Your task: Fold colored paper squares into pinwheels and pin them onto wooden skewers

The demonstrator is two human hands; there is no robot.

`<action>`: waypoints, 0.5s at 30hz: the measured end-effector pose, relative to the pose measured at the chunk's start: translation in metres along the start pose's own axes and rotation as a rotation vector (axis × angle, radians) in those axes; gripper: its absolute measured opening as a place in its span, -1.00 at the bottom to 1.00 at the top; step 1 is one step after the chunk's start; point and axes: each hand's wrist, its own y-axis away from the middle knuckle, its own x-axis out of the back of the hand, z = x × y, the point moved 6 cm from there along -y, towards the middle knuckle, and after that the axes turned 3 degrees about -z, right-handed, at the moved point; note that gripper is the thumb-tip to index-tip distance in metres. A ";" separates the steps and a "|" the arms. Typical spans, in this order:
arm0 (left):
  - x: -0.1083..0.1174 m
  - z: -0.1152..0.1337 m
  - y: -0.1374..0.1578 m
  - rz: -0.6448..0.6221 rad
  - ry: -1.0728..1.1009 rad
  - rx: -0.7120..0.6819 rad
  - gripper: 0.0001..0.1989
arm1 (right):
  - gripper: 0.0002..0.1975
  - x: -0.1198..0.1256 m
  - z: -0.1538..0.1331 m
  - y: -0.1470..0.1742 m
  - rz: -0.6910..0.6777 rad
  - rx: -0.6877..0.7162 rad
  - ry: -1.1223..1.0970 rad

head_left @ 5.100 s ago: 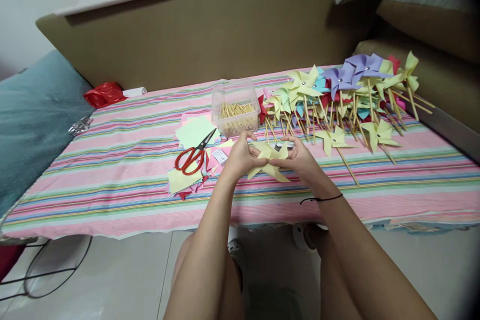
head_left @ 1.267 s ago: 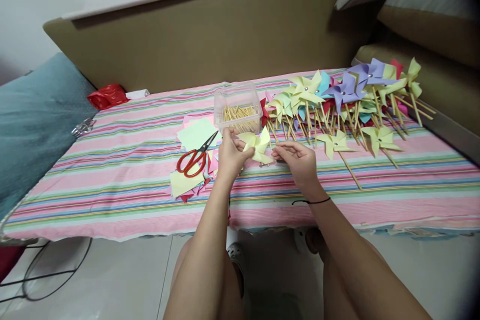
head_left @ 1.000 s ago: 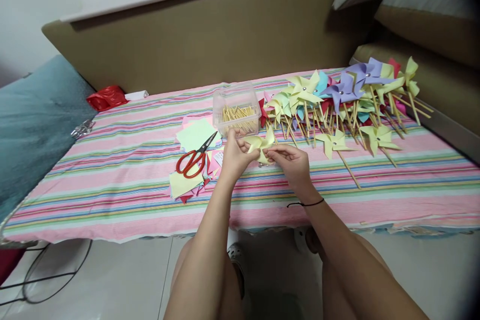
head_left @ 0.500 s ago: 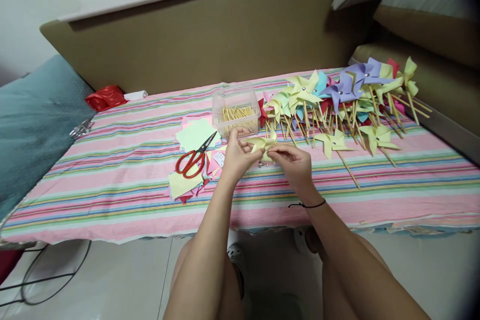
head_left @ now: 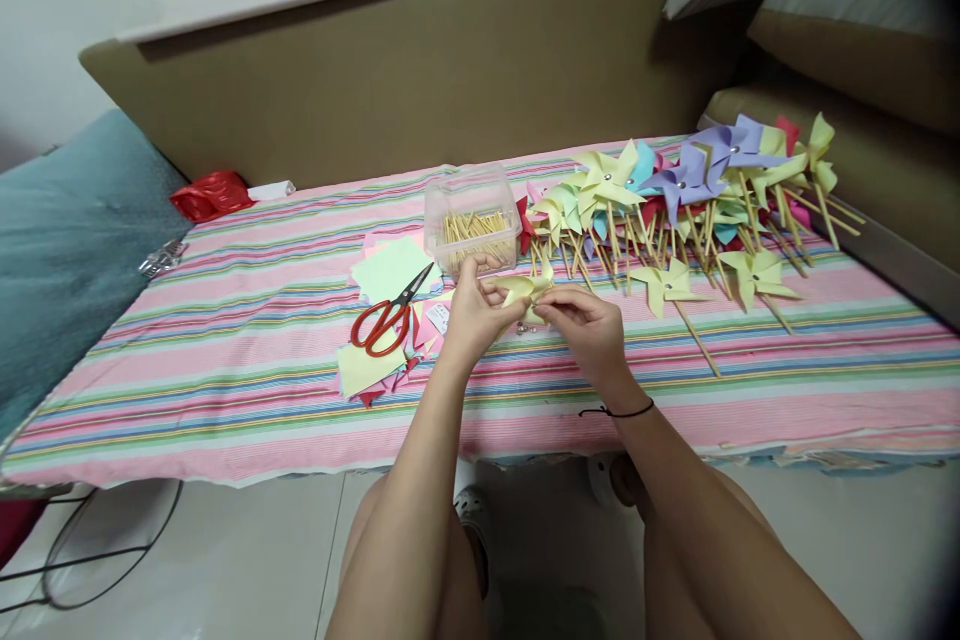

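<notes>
My left hand (head_left: 476, 312) grips a pale yellow paper pinwheel (head_left: 538, 286) by its left side, thumb on top. From the right, my right hand (head_left: 589, 325) pinches at the middle of the same pinwheel, fingertips pressed together. Any small part between those fingertips is hidden. Small metal fasteners (head_left: 525, 328) lie on the striped cloth (head_left: 270, 320) just below the pinwheel. Behind my left hand stands a clear plastic box (head_left: 472, 185) holding many short wooden sticks (head_left: 474, 228).
Red-handled scissors (head_left: 390, 315) rest on stacked coloured paper squares (head_left: 390, 268) to the left. Finished pinwheels on sticks (head_left: 682, 178) pile up at the right, and two yellow ones (head_left: 667, 287) lie nearer. A red plastic bag (head_left: 212, 197) sits at the far left.
Almost nothing differs. Both hands stay at the pinwheel, with only a very slight shift of the right hand and wrist.
</notes>
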 end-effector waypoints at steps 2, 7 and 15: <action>0.000 -0.001 0.000 0.004 0.005 0.004 -0.47 | -0.97 0.000 0.001 0.000 0.008 -0.012 -0.012; 0.001 -0.001 -0.001 0.012 -0.004 0.001 -0.46 | -0.96 -0.001 0.001 0.001 0.009 -0.017 -0.046; 0.000 0.001 0.000 0.002 -0.028 -0.023 -0.49 | -0.98 0.000 0.001 0.000 0.001 -0.032 -0.017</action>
